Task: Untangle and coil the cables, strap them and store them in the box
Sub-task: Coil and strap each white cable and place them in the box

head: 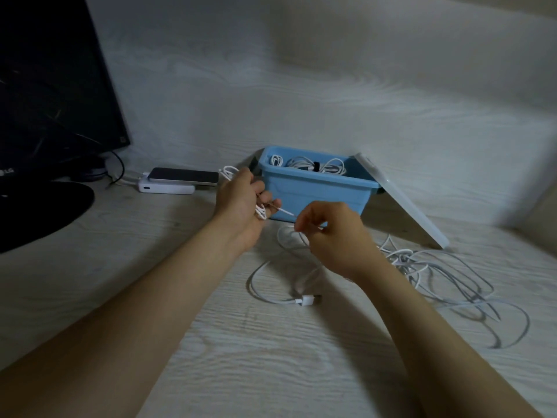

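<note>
Evidently limp and light, the white cable is gripped in loops by the left hand, pinched by the right hand; best taken near its loops.

The one mark that can be read is the brand "LG", in pale grey letters on the lower bezel of the black flat-screen monitor at the far left edge of the view. The letters sit just above the monitor's round black foot, which rests on the pale wood-grain bench, and they appear slanted along the tilted line of the bezel. A small pale square sign stands at the lower right corner of the same bezel, but it is too small to read
</note>
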A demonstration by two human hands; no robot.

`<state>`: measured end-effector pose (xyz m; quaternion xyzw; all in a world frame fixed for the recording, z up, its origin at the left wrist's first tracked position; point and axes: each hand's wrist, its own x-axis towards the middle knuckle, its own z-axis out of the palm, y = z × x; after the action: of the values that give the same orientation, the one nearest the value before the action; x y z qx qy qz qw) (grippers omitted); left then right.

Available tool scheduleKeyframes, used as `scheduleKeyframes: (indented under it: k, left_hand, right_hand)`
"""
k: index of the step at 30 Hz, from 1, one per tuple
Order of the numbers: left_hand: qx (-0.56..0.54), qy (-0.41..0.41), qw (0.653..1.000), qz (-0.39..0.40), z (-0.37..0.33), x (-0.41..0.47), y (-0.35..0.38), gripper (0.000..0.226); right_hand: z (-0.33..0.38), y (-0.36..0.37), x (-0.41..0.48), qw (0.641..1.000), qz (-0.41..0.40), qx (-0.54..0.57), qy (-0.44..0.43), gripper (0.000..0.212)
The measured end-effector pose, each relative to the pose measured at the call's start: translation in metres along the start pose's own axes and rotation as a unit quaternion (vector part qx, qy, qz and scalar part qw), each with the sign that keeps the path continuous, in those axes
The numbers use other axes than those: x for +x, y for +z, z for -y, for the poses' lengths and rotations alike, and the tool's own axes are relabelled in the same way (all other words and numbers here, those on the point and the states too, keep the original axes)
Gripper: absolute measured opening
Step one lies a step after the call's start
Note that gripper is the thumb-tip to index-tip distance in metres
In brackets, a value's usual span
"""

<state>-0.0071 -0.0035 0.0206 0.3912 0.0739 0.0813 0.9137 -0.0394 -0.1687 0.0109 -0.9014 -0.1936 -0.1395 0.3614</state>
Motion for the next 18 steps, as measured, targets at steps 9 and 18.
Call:
scheduleKeyframes:
  k: [9,18]
  left_hand:
    - [0.109,0.097,0.983,-0.115,-0.002,0.011,-0.004,0.054]
    - [0.185,0.105,0.973,-0.086,-0.011,0.003,-0.005,0.061]
  right_hand:
    - [0.004,-0.005,-0.003,0.987,0.111,-0.089,-0.068,0.045]
    - [0.005,0.000,-0.004,0.991,-0.015,0.082,-0.108,0.008]
